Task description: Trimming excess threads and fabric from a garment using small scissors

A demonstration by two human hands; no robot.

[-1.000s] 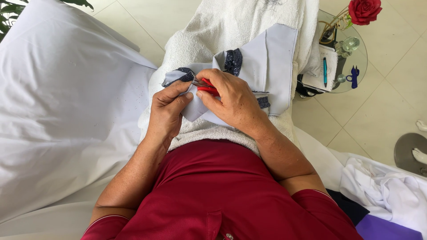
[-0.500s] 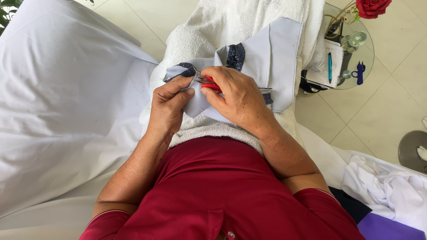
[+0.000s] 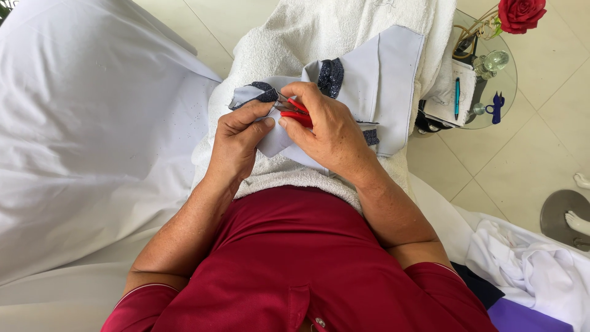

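Note:
A pale lavender fabric piece (image 3: 384,86) with dark glittery trim lies over a white towel (image 3: 319,31) on my lap. My left hand (image 3: 239,138) pinches a trimmed corner of the fabric. My right hand (image 3: 329,132) grips small red-handled snips (image 3: 295,110), their metal tip resting against the dark trim between my two hands. Both hands touch at the fingertips. Most of the snips are hidden under my right fingers.
A large white cloth (image 3: 80,135) spreads to the left. At the upper right stands a small round glass table (image 3: 491,80) with a red rose (image 3: 521,13), a teal pen, a notepad and blue snips. White and purple cloth (image 3: 534,276) lies lower right, on a tiled floor.
My hands stay together on the fabric. The view has shifted a little, and my right fingers have tightened slightly over the red snips.

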